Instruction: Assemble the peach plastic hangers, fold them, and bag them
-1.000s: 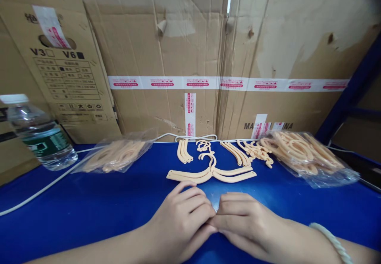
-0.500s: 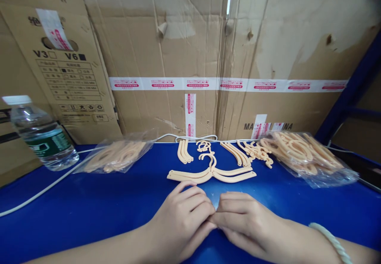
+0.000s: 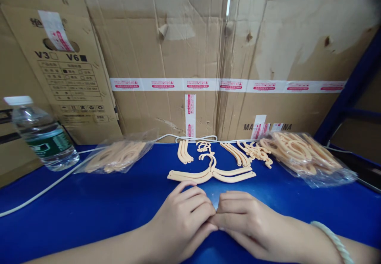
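Observation:
My left hand (image 3: 187, 218) and my right hand (image 3: 248, 222) meet at the fingertips above the blue table, both with fingers curled in. No object shows between them; the undersides of the fingers are hidden. Just beyond them lies a light wood-coloured hanger (image 3: 212, 173), made of a curved hook and paired arms spread to both sides. The left index knuckle is close to its left arm. Behind it are loose hanger arms in a left group (image 3: 185, 152) and a right group (image 3: 236, 155), plus small hooks (image 3: 203, 146) in the middle.
A clear bag of beige parts (image 3: 116, 157) lies at left, another bag (image 3: 303, 157) at right. A water bottle (image 3: 44, 137) stands far left beside a white cable (image 3: 38, 194). More curved small pieces (image 3: 257, 151) lie at the right. Cardboard (image 3: 166, 50) walls the back.

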